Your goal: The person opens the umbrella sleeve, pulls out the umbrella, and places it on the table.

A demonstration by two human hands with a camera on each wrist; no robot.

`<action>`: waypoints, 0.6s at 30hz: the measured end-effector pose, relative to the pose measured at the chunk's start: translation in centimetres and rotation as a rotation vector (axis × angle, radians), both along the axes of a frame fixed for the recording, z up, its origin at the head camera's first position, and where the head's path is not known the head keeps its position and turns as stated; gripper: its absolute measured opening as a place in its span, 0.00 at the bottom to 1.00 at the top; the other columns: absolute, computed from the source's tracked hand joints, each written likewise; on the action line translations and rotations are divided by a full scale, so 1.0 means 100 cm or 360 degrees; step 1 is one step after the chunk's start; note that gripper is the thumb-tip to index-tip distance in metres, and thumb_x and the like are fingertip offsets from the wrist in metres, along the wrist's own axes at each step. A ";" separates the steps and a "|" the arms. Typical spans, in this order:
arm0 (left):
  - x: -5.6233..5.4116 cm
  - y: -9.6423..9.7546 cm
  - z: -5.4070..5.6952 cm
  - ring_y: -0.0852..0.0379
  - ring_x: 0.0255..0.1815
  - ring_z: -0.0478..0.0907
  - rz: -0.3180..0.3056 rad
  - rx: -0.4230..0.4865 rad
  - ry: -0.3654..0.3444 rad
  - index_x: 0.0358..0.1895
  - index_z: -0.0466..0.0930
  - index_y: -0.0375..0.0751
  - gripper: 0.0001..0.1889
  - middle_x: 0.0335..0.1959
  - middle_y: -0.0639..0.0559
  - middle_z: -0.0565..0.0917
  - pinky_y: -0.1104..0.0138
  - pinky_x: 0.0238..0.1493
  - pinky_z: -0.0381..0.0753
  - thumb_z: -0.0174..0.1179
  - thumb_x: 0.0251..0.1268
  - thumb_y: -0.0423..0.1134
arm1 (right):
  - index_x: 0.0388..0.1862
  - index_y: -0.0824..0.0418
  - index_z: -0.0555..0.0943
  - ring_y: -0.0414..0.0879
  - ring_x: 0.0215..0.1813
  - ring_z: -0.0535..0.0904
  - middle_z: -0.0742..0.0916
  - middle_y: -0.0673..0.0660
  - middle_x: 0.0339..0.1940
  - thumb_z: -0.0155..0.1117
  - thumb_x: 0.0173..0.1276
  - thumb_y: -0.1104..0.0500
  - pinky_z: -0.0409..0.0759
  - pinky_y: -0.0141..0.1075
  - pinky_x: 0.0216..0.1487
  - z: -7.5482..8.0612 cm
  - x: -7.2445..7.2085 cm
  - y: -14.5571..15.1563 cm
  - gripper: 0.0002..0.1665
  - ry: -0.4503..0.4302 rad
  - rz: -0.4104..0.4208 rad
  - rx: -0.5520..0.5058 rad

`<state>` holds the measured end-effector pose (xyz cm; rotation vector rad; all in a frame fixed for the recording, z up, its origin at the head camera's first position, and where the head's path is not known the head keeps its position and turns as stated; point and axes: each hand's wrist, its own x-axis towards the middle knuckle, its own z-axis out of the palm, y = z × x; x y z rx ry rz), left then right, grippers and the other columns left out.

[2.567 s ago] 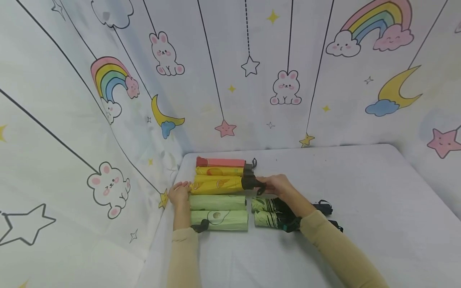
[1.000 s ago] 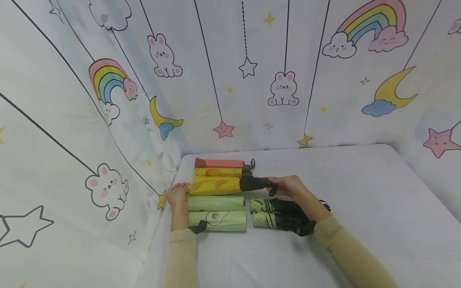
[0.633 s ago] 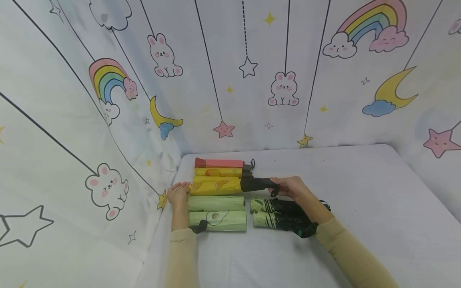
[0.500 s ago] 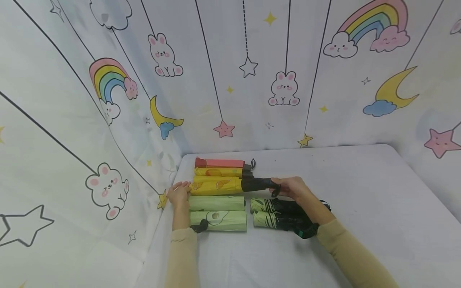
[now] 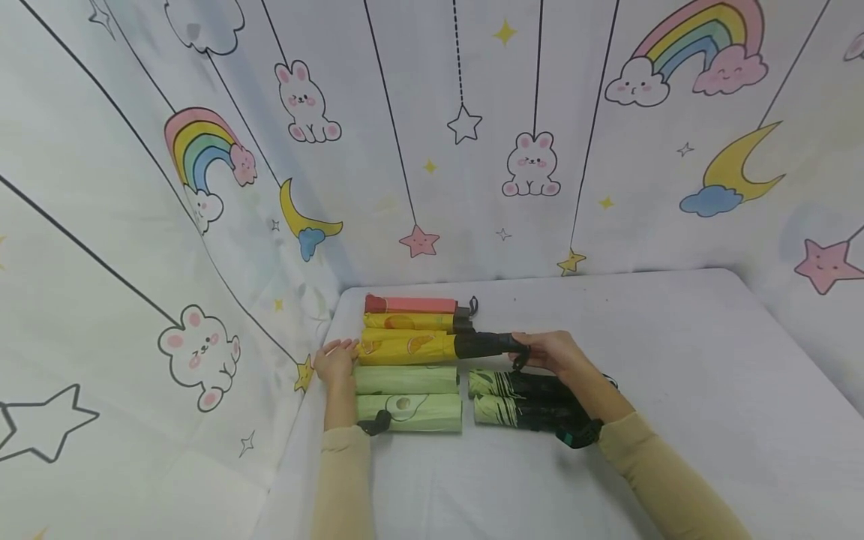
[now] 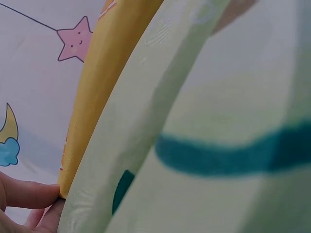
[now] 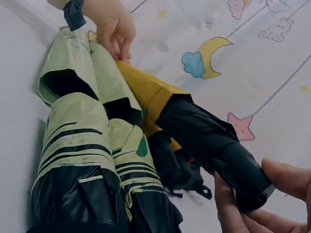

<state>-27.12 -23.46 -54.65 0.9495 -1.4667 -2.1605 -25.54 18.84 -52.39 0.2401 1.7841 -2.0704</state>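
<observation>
A yellow umbrella sleeve with orange-slice prints lies across the table, a dark folded umbrella sticking out of its right end. My left hand pinches the sleeve's left end between thumb and fingers, as the left wrist view shows. With thumb and fingers my right hand grips the umbrella's black handle. Just in front lie two pale green sleeves, the nearer one with an avocado print. To their right are two green-and-black folded umbrellas, partly hidden under my right forearm.
Behind the held umbrella lie another yellow umbrella and a red one with a wrist loop. The white table meets patterned curtains at the back and left. A dark band circles my left wrist.
My right hand has moved right with the handle, and more of the dark umbrella shows outside the yellow sleeve. My left hand stays at the sleeve's left end.
</observation>
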 end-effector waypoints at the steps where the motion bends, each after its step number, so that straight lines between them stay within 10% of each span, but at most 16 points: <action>1: 0.000 0.000 0.000 0.40 0.58 0.86 0.0007 0.0003 0.0001 0.65 0.70 0.25 0.22 0.58 0.28 0.82 0.65 0.51 0.89 0.54 0.69 0.17 | 0.65 0.75 0.76 0.50 0.44 0.92 0.93 0.59 0.39 0.71 0.74 0.56 0.90 0.40 0.51 0.000 0.000 0.000 0.30 -0.0004 0.0000 0.0002; 18: 0.002 -0.002 -0.001 0.41 0.59 0.85 0.0025 0.0024 0.0019 0.68 0.67 0.26 0.24 0.60 0.29 0.82 0.64 0.53 0.88 0.53 0.70 0.17 | 0.64 0.75 0.77 0.52 0.46 0.92 0.93 0.59 0.40 0.71 0.74 0.57 0.89 0.42 0.52 0.000 0.007 0.012 0.29 0.0013 -0.0018 -0.0026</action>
